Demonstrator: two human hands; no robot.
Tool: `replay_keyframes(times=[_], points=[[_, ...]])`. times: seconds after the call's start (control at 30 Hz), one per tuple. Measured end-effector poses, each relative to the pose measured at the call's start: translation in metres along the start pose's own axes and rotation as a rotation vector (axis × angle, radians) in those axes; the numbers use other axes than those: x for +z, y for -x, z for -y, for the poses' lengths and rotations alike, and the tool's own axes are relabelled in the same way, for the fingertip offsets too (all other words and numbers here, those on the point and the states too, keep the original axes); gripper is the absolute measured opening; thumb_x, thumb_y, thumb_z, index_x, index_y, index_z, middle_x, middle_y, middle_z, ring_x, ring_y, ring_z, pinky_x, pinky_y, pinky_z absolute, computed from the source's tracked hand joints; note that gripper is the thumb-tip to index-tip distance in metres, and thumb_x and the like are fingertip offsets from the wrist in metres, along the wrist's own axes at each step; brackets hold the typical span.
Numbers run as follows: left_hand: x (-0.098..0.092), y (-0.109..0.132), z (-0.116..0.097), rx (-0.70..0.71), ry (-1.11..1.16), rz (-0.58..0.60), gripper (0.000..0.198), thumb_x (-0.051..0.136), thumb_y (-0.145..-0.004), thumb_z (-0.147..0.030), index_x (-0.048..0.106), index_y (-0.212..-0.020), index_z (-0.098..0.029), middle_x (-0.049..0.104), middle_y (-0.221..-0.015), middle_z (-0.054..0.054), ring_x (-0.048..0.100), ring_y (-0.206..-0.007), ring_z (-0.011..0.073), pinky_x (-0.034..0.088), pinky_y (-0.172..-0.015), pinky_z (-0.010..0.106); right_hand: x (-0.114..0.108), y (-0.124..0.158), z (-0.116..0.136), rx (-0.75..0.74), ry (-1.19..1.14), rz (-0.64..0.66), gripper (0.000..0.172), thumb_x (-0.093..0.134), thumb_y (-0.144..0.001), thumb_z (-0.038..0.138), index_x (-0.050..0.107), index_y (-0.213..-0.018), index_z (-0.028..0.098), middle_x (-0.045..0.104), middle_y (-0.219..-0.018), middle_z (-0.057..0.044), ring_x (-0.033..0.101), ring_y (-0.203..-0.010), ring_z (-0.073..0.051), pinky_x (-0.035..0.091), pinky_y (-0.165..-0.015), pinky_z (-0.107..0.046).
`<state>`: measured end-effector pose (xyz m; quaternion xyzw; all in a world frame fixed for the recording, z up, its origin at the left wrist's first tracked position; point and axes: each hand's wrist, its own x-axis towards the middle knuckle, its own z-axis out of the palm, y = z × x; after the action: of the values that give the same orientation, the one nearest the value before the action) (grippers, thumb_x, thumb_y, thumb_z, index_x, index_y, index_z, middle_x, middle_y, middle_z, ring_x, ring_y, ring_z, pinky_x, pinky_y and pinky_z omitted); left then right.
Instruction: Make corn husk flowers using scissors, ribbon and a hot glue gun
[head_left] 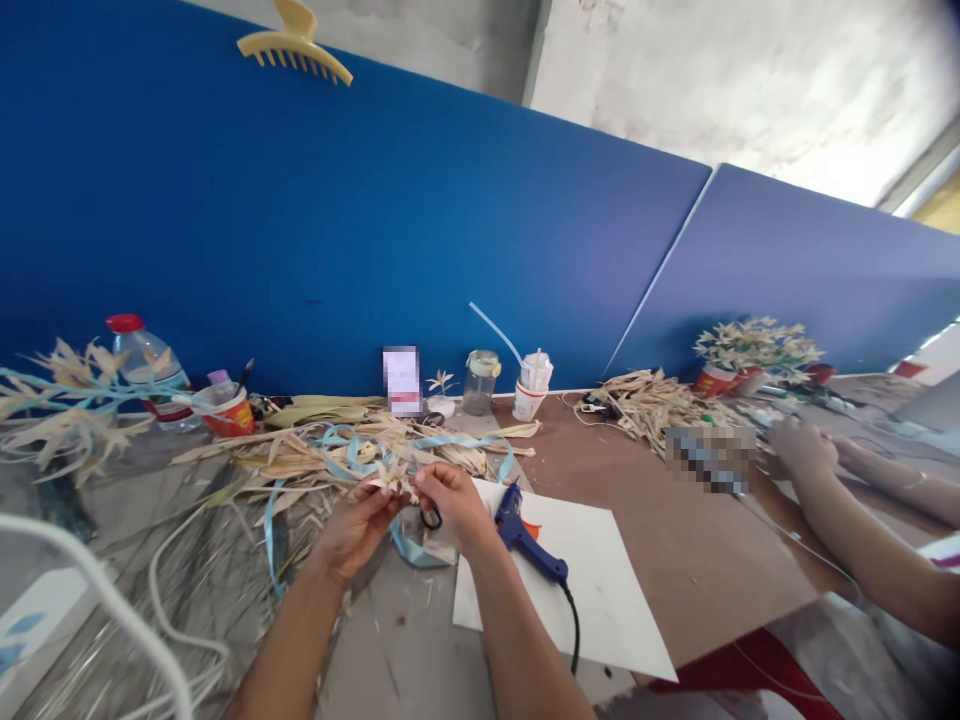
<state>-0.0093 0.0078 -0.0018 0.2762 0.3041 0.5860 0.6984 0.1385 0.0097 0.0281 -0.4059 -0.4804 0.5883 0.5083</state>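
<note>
My left hand (360, 522) is closed, its thumb and fingers pinching a pale dried-husk flower (393, 477). Against the flower's right side, my right hand (455, 505) is closed too, fingertips pressed together; whether they grip a petal or some small piece cannot be made out. A black loop (431, 518), like a scissors handle, shows just below the right fingertips. To the right of that hand, a blue glue gun (525, 535) lies on a white sheet (600, 600). Light-blue ribbon (420, 553) curls under and behind both hands, among dried husk strips (292, 447).
Along the blue partition (450, 220) stand a red-capped bottle (146, 355), a red cup (231, 412), a phone (401, 382), a jar (480, 383) and a white cup (529, 400). White cable (161, 610) loops at left. A co-worker's hands (802, 447) are at right, near husks (649, 405).
</note>
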Motion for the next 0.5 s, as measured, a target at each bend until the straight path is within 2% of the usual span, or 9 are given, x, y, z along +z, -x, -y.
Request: replay_keyframes(times=[0.1, 0.2, 0.3, 0.5], points=[[-0.0006, 0.0001, -0.0017, -0.013, 0.058, 0.002, 0.021, 0.085, -0.055, -0.013, 0.066, -0.062, -0.014, 0.069, -0.066, -0.001, 0.061, -0.057, 0.009, 0.056, -0.077, 0.028, -0.0011, -0.0022, -0.0024, 0.006, -0.014, -0.018, 0.025, 0.067, -0.067, 0.041, 0.059, -0.062, 0.018, 0.052, -0.053, 0.004, 0.039, -0.046, -0.008, 0.026, -0.048, -0.023], [0.0006, 0.0017, -0.004, -0.019, 0.085, 0.02, 0.021, 0.085, -0.056, -0.012, 0.065, -0.061, -0.014, 0.069, -0.067, 0.0, 0.058, -0.055, 0.0072, 0.057, -0.081, 0.029, -0.0021, -0.0041, -0.0045, -0.002, -0.014, -0.018, 0.026, 0.066, -0.068, 0.042, 0.059, -0.063, 0.018, 0.052, -0.055, 0.003, 0.04, -0.046, -0.008, 0.026, -0.048, -0.022], [0.0021, 0.0031, -0.0053, -0.035, 0.087, 0.027, 0.021, 0.085, -0.056, -0.011, 0.065, -0.06, -0.015, 0.068, -0.067, 0.0, 0.058, -0.055, 0.0069, 0.058, -0.082, 0.028, -0.0015, -0.0046, -0.0043, -0.012, 0.009, -0.015, 0.025, 0.065, -0.067, 0.042, 0.058, -0.063, 0.018, 0.05, -0.052, 0.004, 0.039, -0.045, -0.008, 0.026, -0.047, -0.022], [0.0007, 0.002, -0.0026, -0.052, 0.093, 0.003, 0.018, 0.084, -0.057, -0.009, 0.066, -0.06, -0.013, 0.07, -0.064, 0.002, 0.06, -0.056, 0.0088, 0.059, -0.079, 0.028, 0.0063, -0.0007, 0.0027, -0.085, 0.121, -0.031, 0.018, 0.061, -0.069, 0.036, 0.059, -0.065, 0.018, 0.05, -0.052, 0.005, 0.044, -0.048, -0.009, 0.034, -0.048, -0.021]])
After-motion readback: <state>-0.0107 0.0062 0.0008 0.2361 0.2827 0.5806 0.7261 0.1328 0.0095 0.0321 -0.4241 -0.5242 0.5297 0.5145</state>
